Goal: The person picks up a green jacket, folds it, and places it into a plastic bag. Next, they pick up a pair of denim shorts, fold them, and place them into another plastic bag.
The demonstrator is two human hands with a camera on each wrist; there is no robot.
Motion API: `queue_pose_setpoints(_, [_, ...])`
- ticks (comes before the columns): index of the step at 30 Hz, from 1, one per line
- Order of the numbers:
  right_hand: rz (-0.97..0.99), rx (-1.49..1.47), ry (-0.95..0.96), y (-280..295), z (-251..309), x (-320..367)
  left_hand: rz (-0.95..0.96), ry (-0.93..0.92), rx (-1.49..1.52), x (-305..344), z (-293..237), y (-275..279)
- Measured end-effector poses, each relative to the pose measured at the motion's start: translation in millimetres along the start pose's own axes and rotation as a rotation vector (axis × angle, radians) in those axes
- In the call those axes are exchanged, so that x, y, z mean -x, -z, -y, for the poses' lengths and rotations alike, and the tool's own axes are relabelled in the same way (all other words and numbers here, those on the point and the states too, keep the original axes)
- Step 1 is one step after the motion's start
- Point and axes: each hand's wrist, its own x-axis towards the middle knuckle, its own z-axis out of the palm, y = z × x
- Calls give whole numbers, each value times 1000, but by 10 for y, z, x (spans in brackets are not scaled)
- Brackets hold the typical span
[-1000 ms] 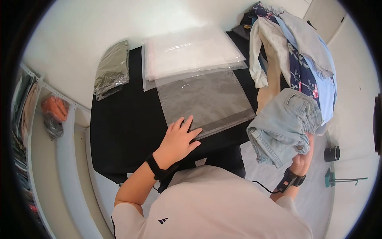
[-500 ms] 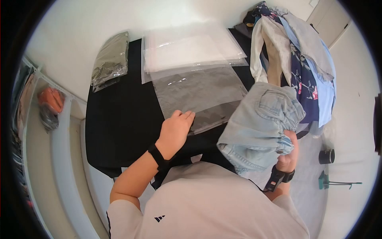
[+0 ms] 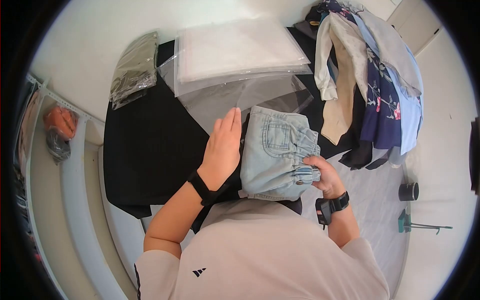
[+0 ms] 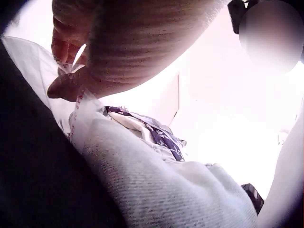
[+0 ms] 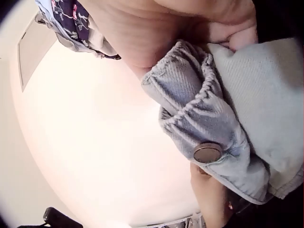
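A folded pair of light blue denim pants (image 3: pixel 270 155) lies at the table's front edge, its back pocket facing up. My right hand (image 3: pixel 327 177) grips its gathered elastic waistband, thumb on top; a metal button shows on the waistband (image 5: pixel 190 114) in the right wrist view. Left of the pants, my left hand (image 3: pixel 220 152) has its fingers pointing away from me. In the left wrist view, that hand's thumb and fingers pinch the edge of a clear plastic bag (image 4: pixel 85 116) with small red print. The bag (image 3: pixel 207 105) slants across the table, partly beneath the pants.
A stack of clear bags (image 3: pixel 235 50) lies at the back of the black-covered table (image 3: pixel 145 155). A bagged olive garment (image 3: pixel 135 70) is at the back left. Loose clothes (image 3: pixel 382 85) hang over the right edge. Shelving (image 3: pixel 75 200) stands on the left.
My right hand has brought the denim pants leftward from beyond the table's right side to its front middle. The left fingers have gone from spread on the bag to its edge, and the bag has turned.
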Motion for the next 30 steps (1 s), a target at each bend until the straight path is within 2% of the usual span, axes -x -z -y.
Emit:
queue_pose_setpoints(3, [-86, 58, -13, -139, 103, -9, 36, -45, -47, 17, 23, -10])
queue_pose_setpoints(6, [-28, 126, 22, -141, 232, -147, -8, -41, -85, 49, 22, -43])
queue_pose_setpoints(10, [45, 67, 22, -211, 404, -383, -36, 16, -97, 102, 65, -131])
queue_pose_setpoints(12, [-45, -146, 125, -126, 377, -609, -40, 38, -82, 117, 76, -136])
queue_pose_setpoints(13, [151, -257, 77, -26, 383, -704, -14, 32, -96, 125, 76, -134])
queue_pose_setpoints(14, [152, -255, 73, 74, 360, -777, 12, 27, -109, 134, 74, -135])
queue_pose_setpoints(16, [19, -195, 117, -3, 323, -839, 9, 35, -95, 141, 57, -156])
queue_pose_setpoints(18, [34, -213, 124, -25, 283, -843, 12, 44, -78, 162, 48, -185])
queue_pose_setpoints(20, [217, -423, 158, -16, 233, -888, 5, 25, -88, 182, 45, -218])
queue_pose_setpoints(21, [227, -513, 193, -43, 191, -914, 10, 29, -85, 196, 45, -237])
queue_pose_setpoints(22, [223, -516, 188, -65, 147, -916, -9, 19, -107, 206, 48, -257])
queue_pose_setpoints(25, [-4, -325, 258, -314, 70, -819, -65, 40, -174, 223, 80, -287])
queue_pose_setpoints(26, [-3, -328, 254, -369, 104, -768, -100, 70, -214, 236, 89, -290])
queue_pose_setpoints(27, [-33, -263, 177, -407, 128, -717, -95, 73, -214, 263, 70, -240])
queue_pose_setpoints(28, [-63, -198, 98, -416, 145, -679, -186, -11, -129, 299, 21, -155])
queue_pose_setpoints(29, [-49, -194, 61, -414, 167, -668, -279, -94, -40, 345, -16, -110])
queue_pose_setpoints(30, [-53, -195, 59, -411, 177, -683, -276, -93, -37, 414, -42, -136])
